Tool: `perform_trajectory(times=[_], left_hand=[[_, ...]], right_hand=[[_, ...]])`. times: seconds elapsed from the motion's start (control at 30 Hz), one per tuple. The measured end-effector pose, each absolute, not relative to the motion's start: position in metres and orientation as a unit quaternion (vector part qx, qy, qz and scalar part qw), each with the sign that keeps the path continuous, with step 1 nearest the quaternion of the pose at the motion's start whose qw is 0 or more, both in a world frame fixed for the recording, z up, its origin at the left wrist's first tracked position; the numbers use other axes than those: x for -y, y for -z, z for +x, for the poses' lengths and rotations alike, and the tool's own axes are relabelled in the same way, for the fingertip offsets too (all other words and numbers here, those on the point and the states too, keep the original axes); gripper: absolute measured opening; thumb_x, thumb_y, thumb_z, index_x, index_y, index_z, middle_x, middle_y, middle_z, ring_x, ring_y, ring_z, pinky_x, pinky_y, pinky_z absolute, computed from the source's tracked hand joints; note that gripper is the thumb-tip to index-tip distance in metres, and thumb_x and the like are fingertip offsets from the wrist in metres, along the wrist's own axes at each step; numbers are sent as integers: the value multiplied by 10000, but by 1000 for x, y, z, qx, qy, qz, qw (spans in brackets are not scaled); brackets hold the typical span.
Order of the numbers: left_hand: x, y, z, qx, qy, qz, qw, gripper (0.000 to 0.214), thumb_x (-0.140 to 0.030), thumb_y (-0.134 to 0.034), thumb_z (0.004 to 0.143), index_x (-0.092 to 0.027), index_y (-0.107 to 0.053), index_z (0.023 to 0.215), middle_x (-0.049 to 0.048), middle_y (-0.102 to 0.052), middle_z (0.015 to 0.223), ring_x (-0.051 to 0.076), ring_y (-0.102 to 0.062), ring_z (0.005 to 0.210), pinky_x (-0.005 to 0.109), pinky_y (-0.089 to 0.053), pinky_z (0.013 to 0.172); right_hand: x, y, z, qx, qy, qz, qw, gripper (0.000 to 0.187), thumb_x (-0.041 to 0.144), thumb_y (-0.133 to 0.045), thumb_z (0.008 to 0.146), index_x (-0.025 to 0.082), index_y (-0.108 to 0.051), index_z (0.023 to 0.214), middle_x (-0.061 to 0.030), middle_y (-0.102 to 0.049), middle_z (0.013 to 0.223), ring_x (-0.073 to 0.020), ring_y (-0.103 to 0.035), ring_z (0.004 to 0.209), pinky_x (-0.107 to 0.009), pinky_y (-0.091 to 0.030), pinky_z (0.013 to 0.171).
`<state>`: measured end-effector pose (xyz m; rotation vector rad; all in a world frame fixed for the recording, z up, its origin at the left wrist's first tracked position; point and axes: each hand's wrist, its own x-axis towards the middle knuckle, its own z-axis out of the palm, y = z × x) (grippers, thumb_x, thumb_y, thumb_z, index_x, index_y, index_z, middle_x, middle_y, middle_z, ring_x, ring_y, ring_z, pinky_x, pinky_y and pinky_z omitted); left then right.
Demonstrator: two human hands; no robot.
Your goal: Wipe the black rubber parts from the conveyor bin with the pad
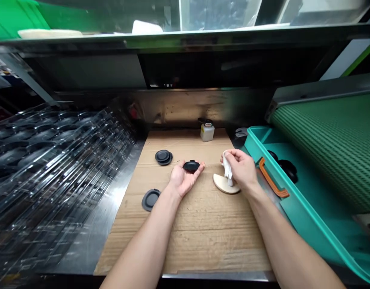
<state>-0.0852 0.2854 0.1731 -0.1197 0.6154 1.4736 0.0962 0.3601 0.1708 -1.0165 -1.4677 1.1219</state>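
Observation:
Above the cardboard sheet (203, 228), my left hand (184, 178) holds a small round black plastic part (191, 165) with a tab at its top edge, gripped between thumb and fingers. My right hand (240, 164) pinches a white cloth (227, 166), whose lower end hangs down against a pale, roughly half-round pad (222, 184) on the cardboard. Left of my hands lie more black round parts: a stacked-looking one (163, 157) farther back and a flat one (150, 199) nearer, close to my left forearm.
A small white bottle (207, 132) with a dark metal top stands at the cardboard's back. Clear plastic trays (61, 148) are stacked at left. At right, a teal bin (311, 224) with an orange handle (272, 180) holds black parts (287, 169) below a green conveyor belt (332, 132).

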Motion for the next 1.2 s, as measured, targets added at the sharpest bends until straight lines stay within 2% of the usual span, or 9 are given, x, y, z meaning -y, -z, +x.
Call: perform_trajectory(times=[0.13,0.3,0.57,0.83,1.03,1.13,1.2], left_hand=[[-285,-173,-86,-259,-645,-57,716,385,-387,-278,962,-69,-477,1047,225,-574,1063,292,-619,1055,310,-609,737],[-284,-176,-85,-265,-637,-38,723,411,-414,-291,964,-64,-439,1121,245,-554,1140,281,-625,1053,280,-611,688],[-284,-175,-83,-259,-638,-15,725,442,-457,-360,951,-61,-426,1136,241,-560,1147,288,-625,1057,285,-606,699],[-287,-161,-70,-335,-644,96,681,535,-600,-437,867,-76,-532,910,222,-661,918,206,-688,743,260,-590,658],[-289,-160,-70,-329,-640,117,684,539,-614,-440,858,-90,-561,888,201,-686,892,193,-680,707,266,-574,646],[-287,-163,-72,-326,-644,106,683,533,-610,-453,854,-88,-552,881,208,-685,882,192,-678,689,263,-564,631],[-286,-163,-73,-327,-645,97,684,526,-610,-461,850,-92,-541,886,206,-685,864,193,-676,668,267,-557,614]], right_hand=[[-361,-175,98,529,-557,-404,496,307,405,-685,748,160,-589,907,-32,-650,767,-140,-631,595,-251,-531,541],[-357,-179,98,542,-546,-418,482,256,373,-682,753,160,-595,866,-30,-641,743,-119,-600,536,-197,-474,429],[-357,-172,98,564,-545,-416,460,264,380,-702,752,159,-605,860,-32,-638,725,-115,-584,517,-197,-456,417],[-365,-169,97,589,-527,-412,454,405,459,-741,699,164,-614,945,-15,-645,721,-126,-615,576,-194,-475,481],[-439,-209,62,672,-400,-431,450,303,406,-669,741,136,-650,876,-37,-648,653,-141,-614,556,-189,-457,447],[-481,-237,42,738,-305,-472,372,279,366,-593,788,126,-675,904,-62,-671,666,-141,-617,530,-179,-431,423],[-499,-251,33,787,-246,-488,286,287,362,-539,822,134,-682,922,-61,-680,670,-133,-608,501,-178,-413,413]])
